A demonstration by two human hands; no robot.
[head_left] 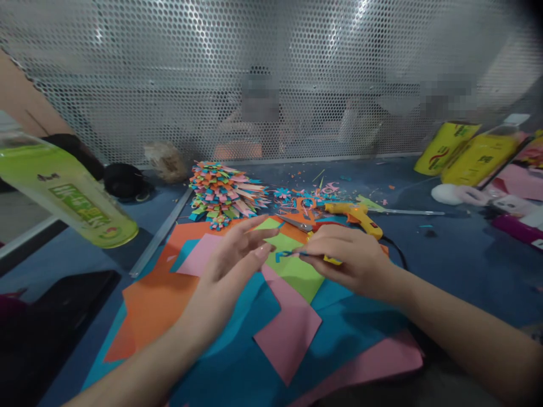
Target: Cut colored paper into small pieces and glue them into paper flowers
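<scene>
My right hand pinches a small, curled blue paper strip between thumb and fingers. To its left, my left hand is open, its fingers apart and holding nothing, close to the strip's free end. Beneath both hands lie overlapping coloured sheets: a green sheet, a pink sheet, an orange sheet and a large blue sheet. Scissors lie just beyond my right hand, which partly hides them. Behind my left hand stands a cone-shaped piece covered in coloured paper curls.
A yellow glue gun with a glue stick lies beyond my right hand among paper scraps. At left are a green drink bottle and a clear stick. Yellow bottles stand at right, before a perforated metal panel.
</scene>
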